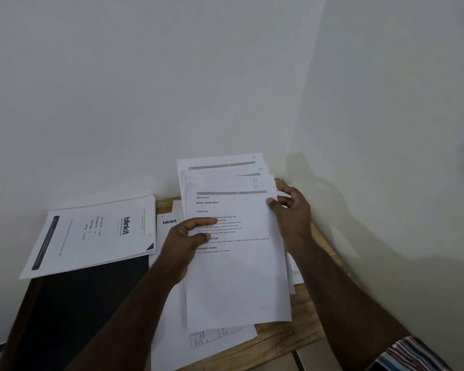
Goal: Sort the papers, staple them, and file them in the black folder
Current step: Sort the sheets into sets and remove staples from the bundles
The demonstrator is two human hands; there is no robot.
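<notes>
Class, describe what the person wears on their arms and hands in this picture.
Both forearms are bare, and the left hand and right hand wear no gloves, rings or watch that I can see. A striped sleeve, in blue, white and dark red bands, shows at the right upper arm only.

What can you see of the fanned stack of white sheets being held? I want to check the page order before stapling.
The fanned stack of white printed sheets is held over the wooden table. The left hand grips its left edge with the thumb on top; the right hand pinches the right edge. The sheets are staggered upward, and their top right corners show handwritten marks, the front two reading S1 and S2. The front page shows a grey header bar and the headings "Clean toy mat", "INITIAL SCENE SETUP" and "TASK GOAL". No staple is visible.
</notes>
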